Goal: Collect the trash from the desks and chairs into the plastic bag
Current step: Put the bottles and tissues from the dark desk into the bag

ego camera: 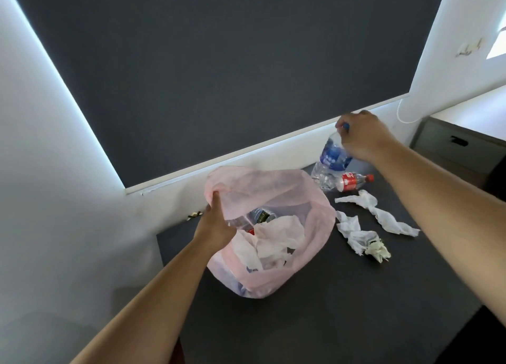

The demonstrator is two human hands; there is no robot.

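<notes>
Left hand (216,224) grips the pink bag (315,224) rim; beside the bag, right hand (361,139) pinches the water bottle (332,155) top.

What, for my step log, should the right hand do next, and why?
Probably carry the clear blue-labelled plastic water bottle into the pink plastic bag: the right hand grips its neck, and the left hand holds the bag's mouth open.

The bare left arm reaches forward from the near left, and the left hand (216,224) is curled round the rim of the pink plastic bag (276,184). The bare right arm stretches farther right, where the right hand (361,136) grips the top of a water bottle (332,155) from above.
</notes>
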